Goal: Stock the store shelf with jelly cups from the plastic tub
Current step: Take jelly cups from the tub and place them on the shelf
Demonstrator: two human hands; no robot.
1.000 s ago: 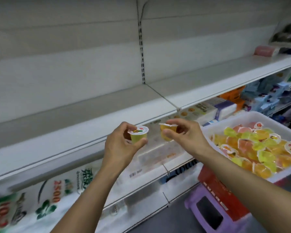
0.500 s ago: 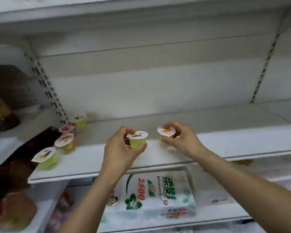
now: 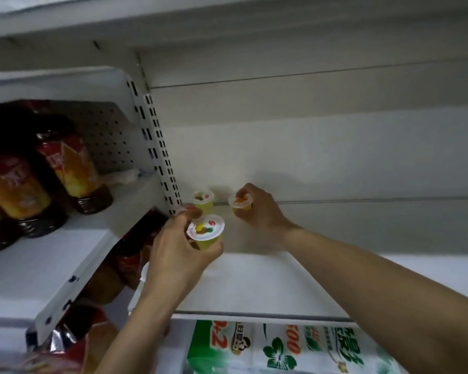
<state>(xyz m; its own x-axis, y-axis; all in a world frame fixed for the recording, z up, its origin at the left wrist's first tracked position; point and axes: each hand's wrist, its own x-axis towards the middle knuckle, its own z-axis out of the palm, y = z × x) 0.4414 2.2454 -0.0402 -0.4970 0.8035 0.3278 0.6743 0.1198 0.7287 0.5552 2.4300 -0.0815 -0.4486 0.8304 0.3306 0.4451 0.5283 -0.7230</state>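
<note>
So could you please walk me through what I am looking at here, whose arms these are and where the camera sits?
There is no machine here: a person stocks a shop shelf, and one wide camera worn on their head looks forward and down, so both arms reach in from below. The left hand grips a yellow-green jelly cup with a printed lid, held just above the white shelf. The right hand holds an orange jelly cup further back, near the rear panel; I cannot tell whether it touches the shelf. Another jelly cup already stands in the back corner. To the left, a neighbouring shelf carries dark bottles, and white and green packs lie on the shelf below.
</note>
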